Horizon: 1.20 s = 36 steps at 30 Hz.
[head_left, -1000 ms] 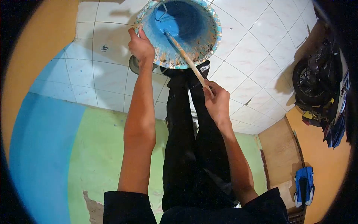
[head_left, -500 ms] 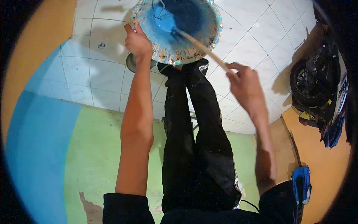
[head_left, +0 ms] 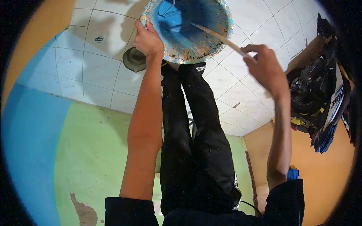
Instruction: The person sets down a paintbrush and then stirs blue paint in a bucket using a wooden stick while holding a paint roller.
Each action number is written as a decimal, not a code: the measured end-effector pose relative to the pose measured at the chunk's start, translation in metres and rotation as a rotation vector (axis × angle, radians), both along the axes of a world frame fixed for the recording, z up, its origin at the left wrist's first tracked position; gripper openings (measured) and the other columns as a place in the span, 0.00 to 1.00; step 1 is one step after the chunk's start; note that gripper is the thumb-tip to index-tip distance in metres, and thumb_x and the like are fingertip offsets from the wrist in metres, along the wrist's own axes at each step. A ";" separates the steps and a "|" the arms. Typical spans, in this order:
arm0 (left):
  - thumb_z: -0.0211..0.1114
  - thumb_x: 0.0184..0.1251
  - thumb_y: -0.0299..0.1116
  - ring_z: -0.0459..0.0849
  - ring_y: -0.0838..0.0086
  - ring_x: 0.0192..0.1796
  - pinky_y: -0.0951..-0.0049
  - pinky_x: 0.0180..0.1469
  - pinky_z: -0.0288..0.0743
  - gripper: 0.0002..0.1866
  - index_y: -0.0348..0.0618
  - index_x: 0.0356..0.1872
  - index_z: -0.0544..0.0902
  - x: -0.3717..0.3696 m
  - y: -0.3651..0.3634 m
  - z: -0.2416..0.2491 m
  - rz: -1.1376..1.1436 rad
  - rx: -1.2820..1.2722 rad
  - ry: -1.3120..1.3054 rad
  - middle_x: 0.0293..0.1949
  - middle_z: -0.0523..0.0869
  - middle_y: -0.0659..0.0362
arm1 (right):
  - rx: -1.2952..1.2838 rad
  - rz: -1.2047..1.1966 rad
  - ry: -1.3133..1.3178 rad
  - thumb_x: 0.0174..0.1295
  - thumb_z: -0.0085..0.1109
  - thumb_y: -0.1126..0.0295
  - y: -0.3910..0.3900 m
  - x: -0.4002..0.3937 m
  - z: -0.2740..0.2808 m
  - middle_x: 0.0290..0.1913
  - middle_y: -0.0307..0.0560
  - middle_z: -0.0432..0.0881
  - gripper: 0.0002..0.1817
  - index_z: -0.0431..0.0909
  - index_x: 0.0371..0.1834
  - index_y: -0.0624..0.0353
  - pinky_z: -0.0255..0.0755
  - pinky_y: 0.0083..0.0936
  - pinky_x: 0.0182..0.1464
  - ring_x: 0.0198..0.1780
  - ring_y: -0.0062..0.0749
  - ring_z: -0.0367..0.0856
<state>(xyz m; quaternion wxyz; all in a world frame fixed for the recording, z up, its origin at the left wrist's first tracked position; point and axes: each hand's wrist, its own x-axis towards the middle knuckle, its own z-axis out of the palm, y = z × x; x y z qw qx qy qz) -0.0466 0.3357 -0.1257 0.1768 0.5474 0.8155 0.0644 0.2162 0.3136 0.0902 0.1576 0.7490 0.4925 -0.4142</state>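
A large paint-spattered bucket (head_left: pixel 184 56) is at the top of the view, with bright blue paint (head_left: pixel 171 22) pooled inside and its wall streaked blue and tan. My left hand (head_left: pixel 149 41) is closed around the bucket's left rim, thumb on the edge. In my right hand (head_left: pixel 266 67), fingers are wrapped round a long wooden stick (head_left: pixel 223 39). The stick crosses over the right rim, and its far end reaches down into the bucket. A bent wire (head_left: pixel 168 11), perhaps a roller handle, sits in the paint; its upper part is cut off by the frame.
A dark round bowl or pan (head_left: pixel 134 59) rests on the white tiled floor (head_left: pixel 102 71) beside my left wrist. A motorcycle (head_left: pixel 313 90) stands at the right. Behind my legs is a green wall (head_left: pixel 94 150), bordered by blue at the left; an orange wall (head_left: pixel 320 180) lies right.
My right hand and the stick have moved right, and the stick's far end has shifted across the bucket's inside. The whole view has shifted a little, showing more of the dark bowl.
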 end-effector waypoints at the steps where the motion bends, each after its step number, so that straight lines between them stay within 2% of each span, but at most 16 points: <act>1: 0.55 0.78 0.48 0.86 0.41 0.33 0.42 0.34 0.77 0.18 0.41 0.47 0.71 0.000 0.000 0.002 0.004 -0.001 -0.003 0.31 0.87 0.43 | -0.049 -0.026 0.051 0.61 0.62 0.70 0.008 0.021 -0.006 0.48 0.66 0.83 0.14 0.86 0.49 0.61 0.79 0.41 0.51 0.45 0.54 0.86; 3: 0.55 0.78 0.48 0.86 0.41 0.34 0.42 0.35 0.77 0.18 0.42 0.48 0.72 0.001 0.002 0.002 -0.003 -0.009 -0.005 0.32 0.87 0.44 | -0.160 -0.081 0.058 0.61 0.65 0.68 0.029 0.035 -0.001 0.48 0.62 0.83 0.16 0.86 0.51 0.62 0.79 0.37 0.51 0.45 0.44 0.86; 4: 0.55 0.78 0.48 0.86 0.41 0.34 0.42 0.35 0.77 0.18 0.42 0.48 0.72 0.001 0.003 0.002 0.003 -0.008 -0.009 0.32 0.87 0.44 | -0.159 -0.076 0.055 0.61 0.65 0.68 0.032 0.038 -0.002 0.48 0.62 0.83 0.16 0.86 0.51 0.62 0.79 0.37 0.51 0.45 0.44 0.86; 6: 0.56 0.78 0.49 0.86 0.41 0.33 0.42 0.35 0.77 0.19 0.42 0.50 0.72 0.001 0.000 0.001 0.003 -0.023 0.013 0.32 0.87 0.44 | -0.012 0.144 0.108 0.61 0.66 0.67 0.038 0.045 -0.009 0.46 0.61 0.84 0.16 0.86 0.50 0.63 0.79 0.37 0.50 0.43 0.44 0.86; 10: 0.56 0.78 0.48 0.86 0.41 0.33 0.43 0.34 0.77 0.19 0.42 0.51 0.73 -0.001 0.002 -0.002 0.005 -0.001 0.026 0.31 0.87 0.43 | -0.205 0.028 0.068 0.62 0.65 0.66 0.073 0.050 -0.015 0.41 0.51 0.83 0.14 0.87 0.49 0.60 0.79 0.31 0.34 0.32 0.33 0.83; 11: 0.56 0.78 0.48 0.86 0.41 0.33 0.43 0.34 0.77 0.19 0.42 0.51 0.73 -0.001 0.001 -0.001 0.008 -0.002 0.006 0.31 0.87 0.43 | -0.127 0.081 0.106 0.62 0.65 0.67 0.074 0.054 -0.017 0.33 0.46 0.81 0.13 0.88 0.48 0.58 0.73 0.27 0.24 0.26 0.25 0.79; 14: 0.55 0.78 0.50 0.86 0.40 0.31 0.42 0.32 0.76 0.19 0.43 0.49 0.73 -0.001 0.000 -0.001 0.004 0.032 -0.028 0.27 0.86 0.42 | -0.163 0.057 0.073 0.61 0.66 0.67 0.089 0.048 -0.012 0.26 0.41 0.78 0.13 0.88 0.46 0.59 0.68 0.25 0.21 0.24 0.21 0.76; 15: 0.54 0.79 0.51 0.85 0.39 0.30 0.41 0.31 0.75 0.19 0.43 0.48 0.73 -0.002 0.001 -0.002 -0.008 0.068 -0.038 0.24 0.86 0.42 | -0.208 0.101 0.104 0.62 0.66 0.67 0.093 0.057 -0.025 0.22 0.37 0.76 0.19 0.83 0.56 0.60 0.58 0.17 0.15 0.17 0.14 0.67; 20: 0.55 0.78 0.50 0.86 0.39 0.31 0.42 0.31 0.75 0.19 0.42 0.48 0.73 -0.001 0.002 0.002 -0.011 0.050 -0.024 0.26 0.86 0.42 | -0.217 0.037 0.198 0.61 0.65 0.70 0.103 0.072 -0.038 0.19 0.37 0.75 0.17 0.85 0.53 0.61 0.52 0.17 0.13 0.14 0.12 0.64; 24: 0.56 0.78 0.49 0.86 0.40 0.32 0.42 0.32 0.75 0.18 0.42 0.49 0.73 -0.001 0.001 0.000 0.000 0.009 -0.008 0.27 0.86 0.42 | -0.219 0.134 0.197 0.61 0.66 0.71 0.116 0.080 -0.058 0.19 0.35 0.75 0.16 0.86 0.52 0.60 0.51 0.15 0.13 0.14 0.11 0.63; 25: 0.56 0.78 0.49 0.86 0.40 0.32 0.42 0.32 0.75 0.18 0.42 0.49 0.73 -0.002 0.000 0.001 -0.004 0.008 -0.007 0.27 0.86 0.42 | -0.483 0.088 0.019 0.62 0.68 0.71 0.153 0.044 -0.029 0.25 0.45 0.82 0.15 0.88 0.50 0.63 0.64 0.24 0.23 0.22 0.25 0.72; 26: 0.56 0.78 0.49 0.86 0.40 0.31 0.42 0.32 0.76 0.19 0.42 0.49 0.73 -0.001 0.001 0.000 0.001 0.009 0.000 0.27 0.86 0.42 | -0.457 0.079 0.103 0.60 0.69 0.72 0.154 0.050 -0.037 0.24 0.45 0.82 0.15 0.87 0.50 0.66 0.63 0.25 0.22 0.22 0.24 0.71; 29: 0.56 0.78 0.49 0.86 0.40 0.31 0.42 0.32 0.76 0.19 0.42 0.52 0.73 0.000 0.001 0.000 0.003 0.007 -0.012 0.28 0.86 0.41 | -0.465 0.058 0.084 0.61 0.68 0.70 0.149 0.060 -0.054 0.25 0.44 0.82 0.13 0.88 0.48 0.62 0.66 0.24 0.23 0.23 0.24 0.73; 31: 0.56 0.78 0.48 0.86 0.41 0.32 0.43 0.32 0.77 0.19 0.42 0.53 0.74 -0.001 0.002 -0.001 0.006 0.006 -0.022 0.29 0.87 0.41 | -0.257 0.124 0.228 0.63 0.66 0.72 0.124 0.087 -0.085 0.18 0.34 0.76 0.16 0.86 0.54 0.59 0.50 0.14 0.13 0.14 0.11 0.63; 34: 0.57 0.77 0.48 0.86 0.41 0.33 0.43 0.33 0.77 0.19 0.42 0.53 0.74 0.000 0.002 -0.002 0.000 0.020 0.009 0.32 0.87 0.42 | -0.188 0.087 0.249 0.62 0.65 0.70 0.105 0.085 -0.077 0.20 0.37 0.76 0.14 0.88 0.50 0.60 0.56 0.18 0.15 0.17 0.14 0.67; 36: 0.58 0.77 0.47 0.86 0.41 0.34 0.43 0.33 0.77 0.18 0.41 0.52 0.74 0.000 0.002 -0.001 0.002 0.054 -0.020 0.34 0.88 0.42 | -0.251 -0.041 0.305 0.63 0.66 0.70 0.091 0.090 -0.076 0.19 0.35 0.76 0.16 0.86 0.53 0.61 0.52 0.16 0.14 0.15 0.11 0.63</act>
